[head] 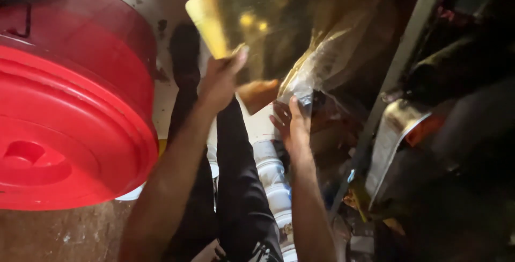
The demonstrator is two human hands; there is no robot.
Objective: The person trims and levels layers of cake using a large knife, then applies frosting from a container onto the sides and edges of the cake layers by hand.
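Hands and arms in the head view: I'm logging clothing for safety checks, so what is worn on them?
Nothing shows: the left hand and right hand are bare, without gloves, and both forearms are uncovered with no sleeve, watch or band visible.

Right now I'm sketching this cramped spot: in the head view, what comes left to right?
Red plastic drum → left hand gripping the shiny gold sheet → right hand at the clear plastic wrap → grey metal post → dim clutter.
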